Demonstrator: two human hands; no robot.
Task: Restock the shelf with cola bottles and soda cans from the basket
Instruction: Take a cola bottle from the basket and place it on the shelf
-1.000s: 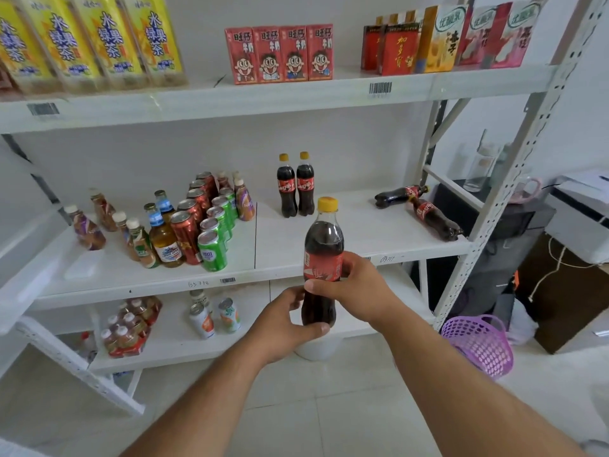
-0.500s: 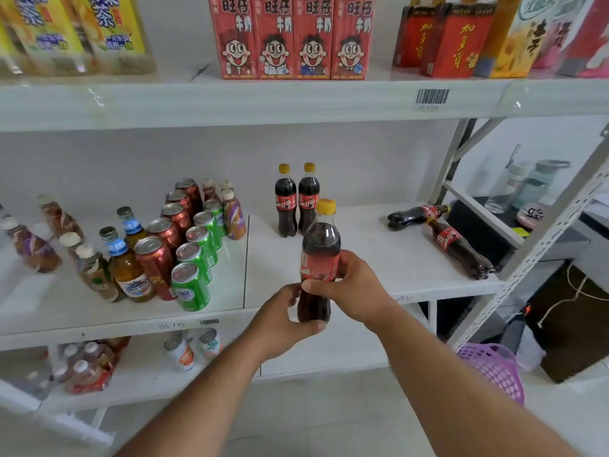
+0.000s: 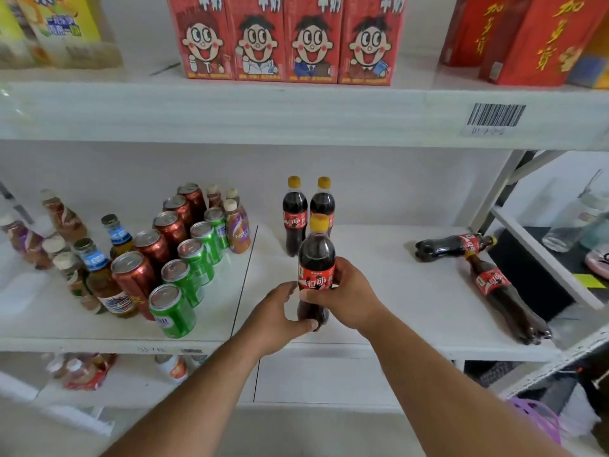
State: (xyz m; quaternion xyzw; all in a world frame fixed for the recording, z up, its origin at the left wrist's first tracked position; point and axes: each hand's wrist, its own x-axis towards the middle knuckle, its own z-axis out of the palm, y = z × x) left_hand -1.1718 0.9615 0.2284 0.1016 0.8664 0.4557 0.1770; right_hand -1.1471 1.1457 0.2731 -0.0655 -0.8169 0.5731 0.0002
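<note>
A cola bottle (image 3: 315, 255) with a yellow cap and red label stands upright over the front of the middle shelf (image 3: 389, 285). My right hand (image 3: 351, 293) grips it around the label. My left hand (image 3: 280, 315) holds its base from the left. Behind it two more cola bottles (image 3: 294, 216) stand side by side near the back wall. Two cola bottles (image 3: 451, 245) lie on their sides at the shelf's right end. Red and green soda cans (image 3: 178, 255) stand in rows on the left. The purple basket (image 3: 537, 420) shows at the lower right.
Small tea and coffee bottles (image 3: 95, 275) crowd the shelf's left part. Red milk cartons (image 3: 286, 37) line the upper shelf, whose edge hangs above the bottles. A slanted upright (image 3: 491, 199) bounds the shelf on the right. More drinks sit on the lower shelf (image 3: 131, 380).
Both hands have carried the cola bottle forward, from in front of the shelf edge to above the middle shelf. The view has closed in on the shelf.
</note>
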